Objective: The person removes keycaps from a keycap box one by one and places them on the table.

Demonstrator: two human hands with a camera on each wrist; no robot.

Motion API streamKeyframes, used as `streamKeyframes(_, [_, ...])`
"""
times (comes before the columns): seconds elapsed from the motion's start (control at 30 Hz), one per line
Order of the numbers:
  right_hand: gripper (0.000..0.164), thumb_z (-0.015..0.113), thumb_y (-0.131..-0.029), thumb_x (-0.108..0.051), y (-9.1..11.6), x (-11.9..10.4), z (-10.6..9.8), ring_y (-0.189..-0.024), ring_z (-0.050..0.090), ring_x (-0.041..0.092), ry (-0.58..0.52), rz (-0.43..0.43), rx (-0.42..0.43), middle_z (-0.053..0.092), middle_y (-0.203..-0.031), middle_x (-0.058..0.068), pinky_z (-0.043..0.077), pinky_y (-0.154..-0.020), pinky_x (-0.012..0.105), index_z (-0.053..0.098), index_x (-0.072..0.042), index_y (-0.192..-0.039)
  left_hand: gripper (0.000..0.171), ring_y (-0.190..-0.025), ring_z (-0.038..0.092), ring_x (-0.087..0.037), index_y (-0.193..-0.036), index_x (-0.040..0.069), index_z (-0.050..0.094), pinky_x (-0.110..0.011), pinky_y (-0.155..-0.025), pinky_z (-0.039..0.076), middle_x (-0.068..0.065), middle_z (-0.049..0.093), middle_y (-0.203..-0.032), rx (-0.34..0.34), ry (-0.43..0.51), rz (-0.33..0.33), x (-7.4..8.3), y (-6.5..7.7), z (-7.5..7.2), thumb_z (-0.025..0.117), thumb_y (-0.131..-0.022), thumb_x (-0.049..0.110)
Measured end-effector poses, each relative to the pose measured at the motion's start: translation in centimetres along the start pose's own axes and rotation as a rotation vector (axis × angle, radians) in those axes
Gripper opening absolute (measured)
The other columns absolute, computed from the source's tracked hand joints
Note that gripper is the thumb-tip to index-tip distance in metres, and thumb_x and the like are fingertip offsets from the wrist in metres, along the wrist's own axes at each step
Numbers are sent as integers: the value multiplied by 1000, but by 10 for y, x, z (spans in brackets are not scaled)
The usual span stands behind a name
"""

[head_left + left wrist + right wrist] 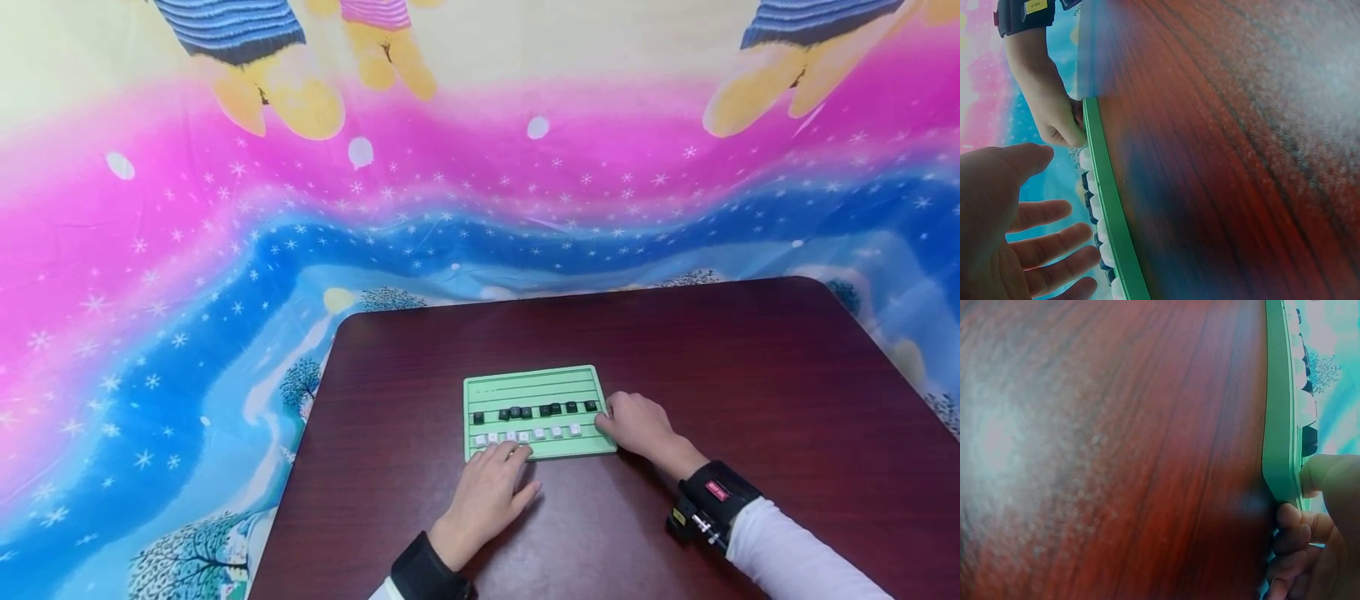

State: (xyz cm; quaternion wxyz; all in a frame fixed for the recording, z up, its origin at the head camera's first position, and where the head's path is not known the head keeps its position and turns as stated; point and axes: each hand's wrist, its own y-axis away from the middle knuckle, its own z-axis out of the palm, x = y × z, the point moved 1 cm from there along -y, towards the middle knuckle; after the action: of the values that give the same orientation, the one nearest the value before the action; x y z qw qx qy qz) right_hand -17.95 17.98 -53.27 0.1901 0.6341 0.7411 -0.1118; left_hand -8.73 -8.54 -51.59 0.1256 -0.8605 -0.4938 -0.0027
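Right hand gripped the green tray's edge; left hand lay spread at the near side

Green tray (532,388) sat flat on the dark red-brown table (750,358), in front of both arms. Lengthwise ridges divided its face into strips.

Contents: two rows of small keycaps. Black keycaps (556,408) occupied a strip across the middle: a lone one at the left end, then a close group of three, a pair, and two single ones toward the right. White keycaps (557,432) stood in a strip nearer the person, more closely spaced toward the left.

Right hand (639,423): at the tray's right end. Grip narrow; the thumb bore on the rim near the corner and the other fingers were curled against the outer side, so the tray edge was pinched between them.

Left hand (489,492): over the near edge, left of the middle. Grip wide; fingers apart and loosely extended, thumb held away. Fingertips lay just beside the white row; whether they touched any cap could not be told.

Other: black wristbands (722,490) on both wrists, white sleeve (795,550) on the right arm. A printed backdrop (450,187) in pink and blue, with snowflakes, hung behind the table.
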Motion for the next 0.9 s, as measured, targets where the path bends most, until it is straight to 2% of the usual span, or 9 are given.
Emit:
streamKeyframes(0.4, [43,61,-86,-24,0,2,-3,-49,21,9,1,19,-43,24,-51,-9,15,-47,25,33,-21,-53,43,-104,66,-16,-124,17,65,-35,-86,56,1,70,-117,-1,9,12,1,-1,1,70,-92,46])
streamKeyframes(0.9, [41,60,-86,-24,-4,8,0,-49,21,10,-40,30,-80,24,-52,-8,14,-48,25,34,-20,-54,44,-102,67,-14,-123,17,67,-33,-86,55,2,71,-117,60,-2,34,5,-5,4,72,-90,46])
